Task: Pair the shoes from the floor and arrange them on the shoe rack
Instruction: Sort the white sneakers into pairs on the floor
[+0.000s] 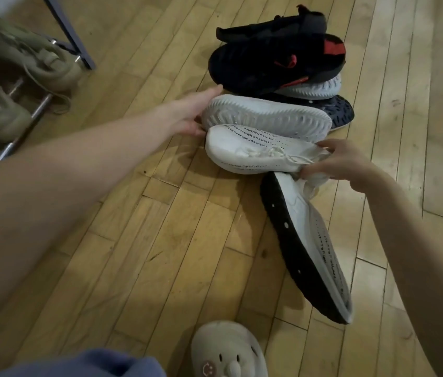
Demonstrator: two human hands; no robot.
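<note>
My left hand (190, 115) reaches across the wooden floor (160, 240) to the toe end of a white shoe lying on its side (266, 118), its pale ribbed sole turned toward me. The thumb sits at the near edge of that toe and the fingers (212, 91) extend over its far edge, loosely spread rather than closed; I record contact, but I cannot tell whether it amounts to a firm grip.

My right hand (337, 161) pinches the collar of a white knit shoe (255, 151) that lies upright just near of the first, toe pointing left. The fingers curl around the heel opening, with the thumb underneath.

A third white shoe with a black sole (307, 240) lies on its edge, running from beneath my right hand toward the near right, its sole facing left.

On the far side of the pile, a black shoe with red trim (274, 63) rests on top of a grey sole (315, 88) and a dark navy sole (337, 110). Another black shoe (269, 25) lies beyond it, touching.

At the far left, the shoe rack (38, 107) shows metal bars and a dark frame leg. Two olive-tan shoes (35, 58) sit on its bars, side by side.

At the near edge, a beige slipper with a smiley mark (225, 352) is on the floor beside blue fabric (92, 363).
</note>
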